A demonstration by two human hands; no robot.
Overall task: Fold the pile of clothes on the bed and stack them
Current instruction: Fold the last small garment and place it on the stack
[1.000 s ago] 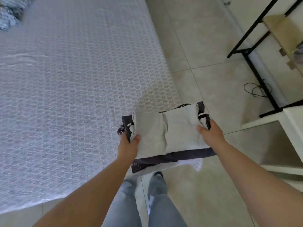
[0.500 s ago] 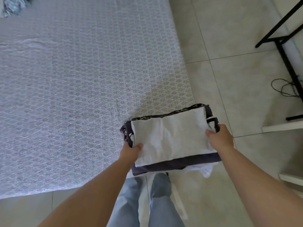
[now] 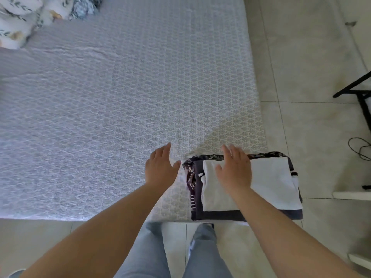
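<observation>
A stack of folded clothes (image 3: pixel 269 181) lies at the bed's near right corner, a white piece on top of dark ones, a patterned edge showing at the left. My right hand (image 3: pixel 233 170) lies above the stack's left part with straight fingers; whether it touches the white cloth I cannot tell. My left hand (image 3: pixel 159 167) hovers flat over the bedspread just left of the stack, holding nothing. The bed (image 3: pixel 120 97) is covered by a pale lilac textured spread.
Patterned pillows or bedding (image 3: pixel 22 15) sit at the bed's far left corner. Tiled floor (image 3: pixel 313 77) runs along the right. A black metal frame (image 3: pixel 359 95) and a cable (image 3: pixel 359 147) lie at the right edge, with white furniture (image 3: pixel 351 195) below.
Both hands have let go of the stack's sides. The stack now rests on the bed corner; my left hand moved off to the left, my right hand shifted over its top.
</observation>
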